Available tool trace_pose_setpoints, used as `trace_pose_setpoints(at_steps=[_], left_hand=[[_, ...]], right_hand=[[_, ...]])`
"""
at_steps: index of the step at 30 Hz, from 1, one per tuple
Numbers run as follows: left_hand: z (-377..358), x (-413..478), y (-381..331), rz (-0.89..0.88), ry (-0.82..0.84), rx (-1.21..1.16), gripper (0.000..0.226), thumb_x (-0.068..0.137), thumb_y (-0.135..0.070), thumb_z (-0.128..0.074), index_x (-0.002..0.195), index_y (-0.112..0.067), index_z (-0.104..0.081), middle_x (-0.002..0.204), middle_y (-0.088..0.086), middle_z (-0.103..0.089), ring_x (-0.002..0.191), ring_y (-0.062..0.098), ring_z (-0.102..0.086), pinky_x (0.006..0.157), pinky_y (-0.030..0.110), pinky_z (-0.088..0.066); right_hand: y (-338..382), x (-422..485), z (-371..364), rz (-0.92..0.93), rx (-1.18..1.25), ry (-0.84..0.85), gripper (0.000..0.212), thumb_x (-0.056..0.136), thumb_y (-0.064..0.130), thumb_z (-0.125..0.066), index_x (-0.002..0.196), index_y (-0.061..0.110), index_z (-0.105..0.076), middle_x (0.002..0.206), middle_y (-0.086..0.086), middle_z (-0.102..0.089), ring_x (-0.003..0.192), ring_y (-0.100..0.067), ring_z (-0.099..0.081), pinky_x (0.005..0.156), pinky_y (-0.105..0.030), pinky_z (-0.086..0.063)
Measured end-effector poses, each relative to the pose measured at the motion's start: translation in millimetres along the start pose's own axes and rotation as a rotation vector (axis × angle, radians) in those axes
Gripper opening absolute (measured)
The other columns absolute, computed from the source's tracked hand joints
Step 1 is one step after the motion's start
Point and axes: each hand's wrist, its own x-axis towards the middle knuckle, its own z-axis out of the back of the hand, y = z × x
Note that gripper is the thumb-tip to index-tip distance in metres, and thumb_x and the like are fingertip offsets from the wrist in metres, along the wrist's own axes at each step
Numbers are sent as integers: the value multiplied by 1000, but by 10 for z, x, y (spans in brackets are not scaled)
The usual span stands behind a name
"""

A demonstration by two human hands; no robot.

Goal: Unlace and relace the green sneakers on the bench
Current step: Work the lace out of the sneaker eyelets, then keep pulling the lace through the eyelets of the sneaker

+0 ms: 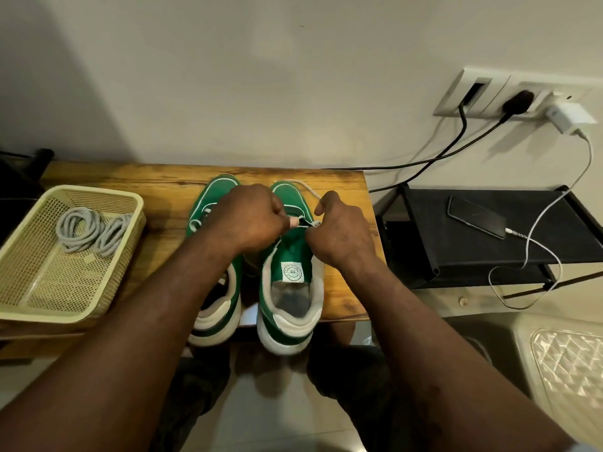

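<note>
Head camera: left hand [251, 220] and right hand [342, 231] each pinch the thin white cord lace [310, 190] over a green sneaker [293, 252].

We are losing most of the lacing of the left sneaker [222, 188] under the left hand [248, 220], and the fingers of that hand and of the right hand [341, 234] are curling out of our sight, hiding much of the lace [310, 190]. The label [292, 272] on the tongue of the right sneaker [295, 251] is showing too small to read, and the left edge is cutting off the basket [94, 189] and the table [163, 199].
</note>
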Motion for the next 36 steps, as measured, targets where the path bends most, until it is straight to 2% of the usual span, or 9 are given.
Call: trace_pose_setpoints(at_steps=[3,7,9,14,19,22,25,30,36], left_hand=[[-83,-6,-52,-110,-66,-165,23,98,-34,-72,80,-22,-78,84,-2,-74,75,17,-65,71,35,-51],[51,-93,-171,-203,-33,-1143,29,103,-24,-64,79,-9,-68,64,-3,-56,56,10,-44,55,26,-40],[128,-101,-172,-137,45,-1091,33,103,-29,-63,76,-10,-66,61,-3,-49,51,11,-39,51,24,-33],[39,-113,-150,-15,161,-99,39,95,-53,-69,77,-21,-81,75,-3,-73,73,16,-66,69,32,-49],[39,-150,-213,-265,-44,-446,35,102,-32,-66,75,-12,-77,73,0,-70,68,8,-59,68,31,-45],[137,-231,-213,-500,67,-1086,33,101,-20,-58,72,-11,-72,81,19,-60,80,20,-57,80,31,-49],[209,-209,-165,-418,155,-1285,37,99,-17,-58,62,-14,-65,88,21,-58,79,25,-61,79,38,-54],[-65,26,-27,11,-227,-329,27,89,-28,-78,74,-14,-61,72,4,-65,64,23,-60,58,30,-39],[-343,34,-60,-77,-162,205,19,94,-41,-73,112,-35,-72,103,3,-72,90,28,-67,74,35,-55]], right_hand=[[32,-14,-19,2,-20,-9,40,88,19,-72,123,17,-53,99,-7,-61,87,-28,-58,59,-30,-39],[21,-11,-14,-1,-31,-14,43,88,22,-74,124,17,-53,96,-3,-55,90,-28,-59,65,-33,-44],[13,-5,-20,1,-33,-9,43,87,22,-74,124,17,-53,97,-4,-56,93,-30,-62,65,-33,-44],[11,-7,-40,23,-18,-28,48,87,33,-79,124,17,-53,97,-3,-56,89,-27,-60,65,-33,-44],[14,-14,-37,22,4,-41,41,90,26,-74,123,16,-51,100,-7,-60,88,-29,-58,59,-31,-39],[17,-7,-15,-2,10,-24,44,86,19,-73,125,18,-52,98,-5,-58,92,-30,-61,65,-33,-43],[20,-6,-5,-9,15,-9,46,86,20,-74,126,19,-52,97,-4,-59,93,-30,-64,64,-32,-46],[18,-1,-30,12,25,-15,46,88,24,-74,128,19,-52,103,-6,-63,92,-28,-65,65,-34,-52],[5,9,-26,45,51,6,48,87,30,-78,126,20,-52,97,-4,-64,85,-25,-65,54,-28,-39]])
